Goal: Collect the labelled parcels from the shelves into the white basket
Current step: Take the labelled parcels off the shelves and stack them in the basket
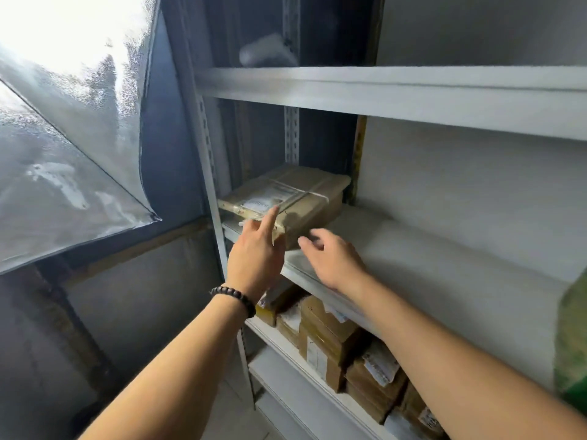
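Note:
A flat brown cardboard parcel (301, 198) with a white label and crossed white string lies at the left end of the middle shelf (413, 258). My left hand (257, 252), with a dark bead bracelet at the wrist, reaches up to it, its index finger touching the parcel's front edge below the label. My right hand (333, 255) hovers at the parcel's near right corner with its fingers spread and holds nothing. The white basket is not in view.
Several brown labelled parcels (333, 338) are stacked on the shelf below. A bubble-wrapped packet (266, 52) lies on the top shelf. A green object (571, 338) stands at the right edge. A clear plastic sheet (63, 154) hangs at the left beside the rack's upright post (209, 173).

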